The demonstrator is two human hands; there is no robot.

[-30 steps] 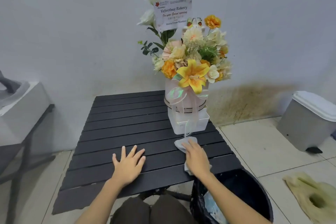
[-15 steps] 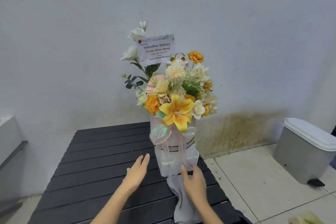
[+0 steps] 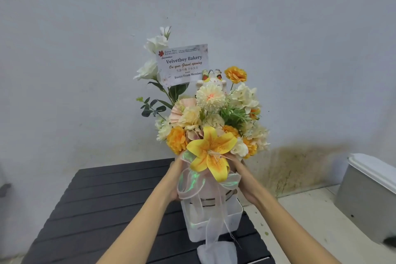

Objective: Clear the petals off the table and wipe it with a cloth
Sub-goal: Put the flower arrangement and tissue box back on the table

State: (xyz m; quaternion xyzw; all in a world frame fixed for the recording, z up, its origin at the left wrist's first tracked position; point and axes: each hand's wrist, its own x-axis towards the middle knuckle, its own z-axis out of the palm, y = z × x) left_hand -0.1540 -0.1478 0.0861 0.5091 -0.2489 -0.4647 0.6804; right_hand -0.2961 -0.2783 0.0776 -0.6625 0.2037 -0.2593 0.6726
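On either side of the pink flower box (image 3: 211, 191), we see both hands set against its round wall, just under the blooms. The left hand (image 3: 176, 180) lies along the left side with the palm turned inward; its fingers run up and around behind the ribbon, so they hug the box. The right hand (image 3: 243, 180) mirrors it on the right side, fingers reaching up under the yellow lily (image 3: 211, 153) and cupping the wall. Both forearms stretch straight forward from the bottom edge, roughly level with each other, and converge on the box.

Between the hands hangs a sheer ribbon bow (image 3: 192, 182), its tails falling down past the white square base (image 3: 214, 221). Directly below the hands, at the near edge of the black slatted table (image 3: 102, 210), the pale cloth (image 3: 216, 252) lies crumpled, touching the base's front. We cannot tell whether the base rests on the table or is raised off it.

Above the hands rises the bouquet, with a greeting card (image 3: 183, 64) reading "Velvetboy Bakery". To the right of the right hand, on the tiled floor, stands a grey bin (image 3: 368, 197) with a white lid.
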